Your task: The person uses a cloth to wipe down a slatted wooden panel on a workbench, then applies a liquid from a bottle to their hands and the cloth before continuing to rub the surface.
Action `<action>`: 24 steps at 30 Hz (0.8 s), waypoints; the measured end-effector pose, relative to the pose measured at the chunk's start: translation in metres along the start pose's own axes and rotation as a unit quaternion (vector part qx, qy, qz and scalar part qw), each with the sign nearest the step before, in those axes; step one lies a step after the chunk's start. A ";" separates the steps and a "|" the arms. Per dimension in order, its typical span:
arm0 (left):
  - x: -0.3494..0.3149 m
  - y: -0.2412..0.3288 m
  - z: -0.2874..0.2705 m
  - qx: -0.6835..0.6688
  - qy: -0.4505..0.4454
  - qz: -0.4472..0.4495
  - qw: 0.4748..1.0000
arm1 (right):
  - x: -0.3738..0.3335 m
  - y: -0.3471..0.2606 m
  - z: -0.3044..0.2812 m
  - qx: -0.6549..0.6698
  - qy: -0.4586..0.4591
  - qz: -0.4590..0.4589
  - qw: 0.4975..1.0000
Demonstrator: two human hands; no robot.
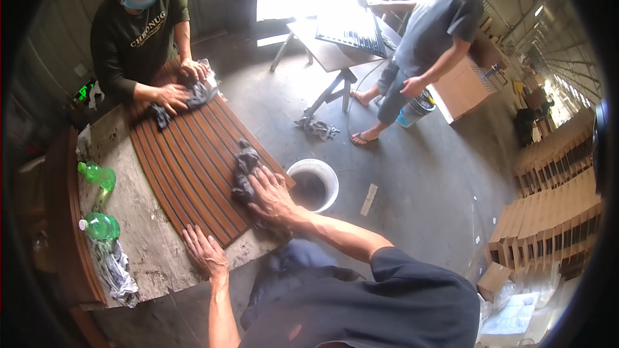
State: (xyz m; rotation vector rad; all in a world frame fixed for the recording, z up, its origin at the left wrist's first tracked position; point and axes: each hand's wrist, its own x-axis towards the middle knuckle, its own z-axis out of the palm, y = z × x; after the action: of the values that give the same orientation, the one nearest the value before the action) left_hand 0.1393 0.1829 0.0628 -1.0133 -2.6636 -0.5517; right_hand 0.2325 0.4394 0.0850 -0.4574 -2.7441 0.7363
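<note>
A brown slatted wooden panel (193, 167) with dark grooves lies on a worn, stained table (138, 219). My left hand (205, 250) rests flat on the panel's near left corner, its fingers stretched out and holding nothing. Over at the panel's right edge, my right hand (271, 194) presses a dark, crumpled rag (245, 171) against the slats. Part of that rag is hidden under the palm. At the far end a co-worker's hands (171, 96) press another dark rag (201, 95) onto the same panel.
Green plastic bottles (102, 226) and a crumpled cloth (116, 274) lie along the table's left side. A white bucket (330, 177) with dark contents stands on the floor by the panel. Another person (429, 32) works at a trestle table (303, 33). Cardboard stacks (548, 206) line the right.
</note>
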 end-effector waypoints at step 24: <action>0.039 0.027 0.032 0.084 0.046 -0.219 0.971 | 0.173 0.103 0.031 0.111 -0.049 -0.048 0.991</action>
State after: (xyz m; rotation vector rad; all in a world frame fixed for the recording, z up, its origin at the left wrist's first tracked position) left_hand 0.1263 0.2387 0.0545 -0.3417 -2.7957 -0.4297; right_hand 0.0878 0.5735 0.0351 -0.2445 -2.7073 1.0481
